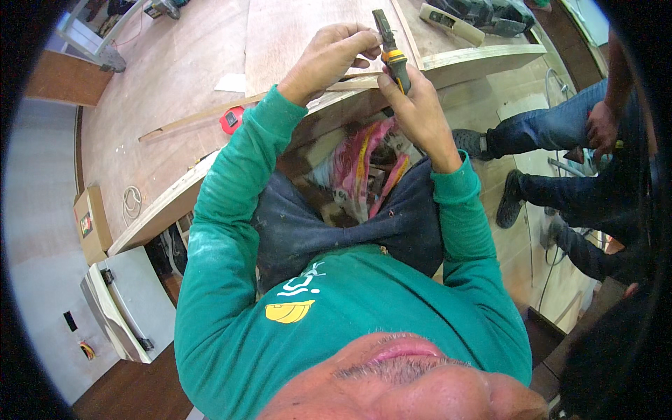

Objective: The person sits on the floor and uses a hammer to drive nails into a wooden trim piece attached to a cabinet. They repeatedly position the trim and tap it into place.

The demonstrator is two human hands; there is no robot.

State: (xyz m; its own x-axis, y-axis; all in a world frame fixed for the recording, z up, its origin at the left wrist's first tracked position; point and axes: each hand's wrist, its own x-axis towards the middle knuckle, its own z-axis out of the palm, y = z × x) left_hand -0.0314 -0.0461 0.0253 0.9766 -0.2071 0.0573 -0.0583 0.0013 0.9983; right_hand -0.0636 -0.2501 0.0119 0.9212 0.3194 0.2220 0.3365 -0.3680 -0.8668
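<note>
Head view. Your right hand (pixel 413 105) is wrapped shut around the yellow-and-black handles of the pliers (pixel 389 49), gripping them low. The tool stands nearly upright, with its dark jaws pointing away from you, up over the plywood bench (pixel 175 77). Your left hand (pixel 329 56) is up at the jaw end, with the fingers (pixel 360 38) pinched together right against the pliers' head. Whether they hold some small piece there, you cannot tell; it is too small to make out. Both hands sit just above the bench's near edge, where a thin wood strip (pixel 203 115) runs along it to the left.

A red tape measure (pixel 232 119) lies on the bench just left of your left forearm, touching that strip or close to it. A cream-coloured hand tool (pixel 451 24) lies farther back, near a dark bundle (pixel 490 14). Under the bench, between your arms, sits a pink and yellow patterned bag (pixel 371 164).

To your right, another person in jeans stands on the floor in dark shoes (pixel 509 199), one hand (pixel 602 126) resting at the thigh. At far left, a cardboard box (pixel 91 224) leans by the bench, with a coil of white cord (pixel 131 203) just beside it.
</note>
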